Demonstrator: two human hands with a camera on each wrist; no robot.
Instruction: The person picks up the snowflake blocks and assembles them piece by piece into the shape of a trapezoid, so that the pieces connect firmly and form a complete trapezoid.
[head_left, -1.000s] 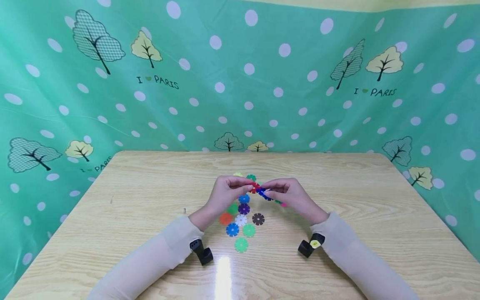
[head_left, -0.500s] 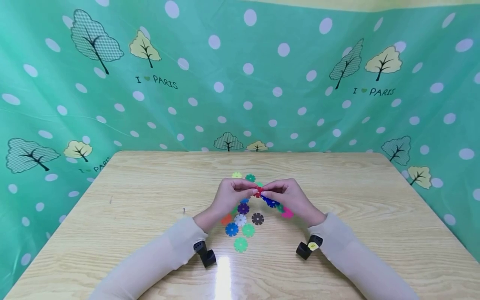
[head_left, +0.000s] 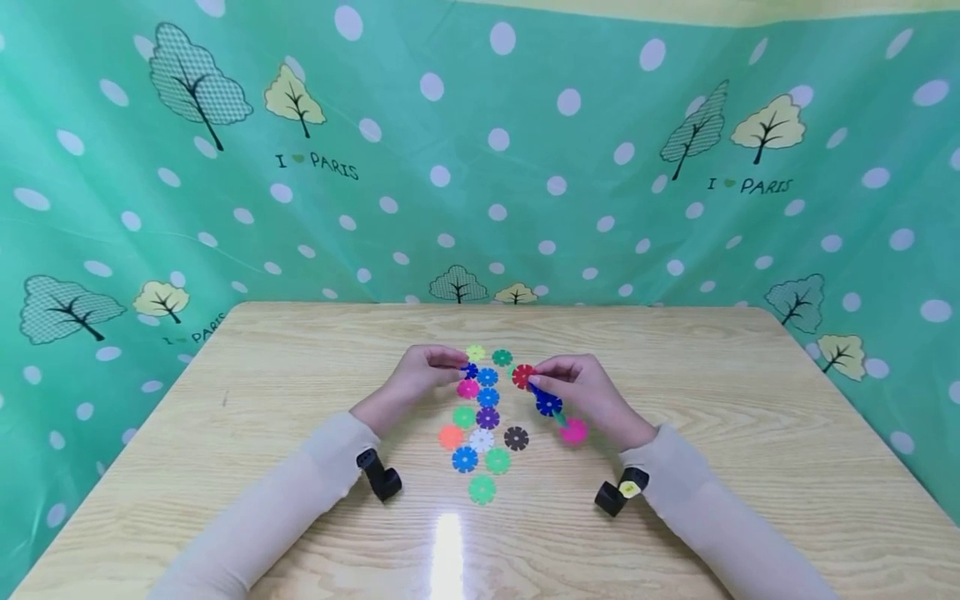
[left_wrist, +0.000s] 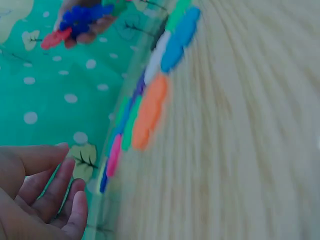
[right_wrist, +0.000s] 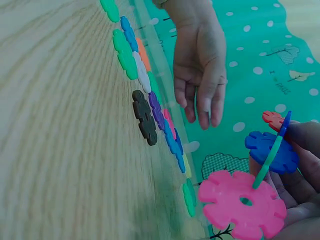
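Note:
My right hand [head_left: 588, 390] pinches a chain of interlocking plastic discs with notched rims, raised above the table. In that chain are a red disc [head_left: 524, 377], dark blue discs [right_wrist: 267, 150], one turned edge-on, a green disc [right_wrist: 268, 162] seen edge-on and a pink disc [right_wrist: 225, 200] at the lower end. My left hand [head_left: 416, 379] is apart from the chain, its fingers loosely bent. Nothing lies between the fingers in the left wrist view. In the head view its fingertips are nearest a loose dark blue disc [head_left: 471, 371], with a pink disc [head_left: 468, 389] just below.
Several loose discs lie flat on the wooden table [head_left: 300, 358] between the arms, among them a purple one [head_left: 487, 418], a black one [head_left: 517, 438], an orange one [head_left: 451, 437] and a yellow one [head_left: 476, 353]. A green patterned cloth [head_left: 480, 167] hangs behind the table.
Both hands had met at the red disc. My left hand has let go and moved left toward the loose discs. The red disc stays on the chain in my right hand.

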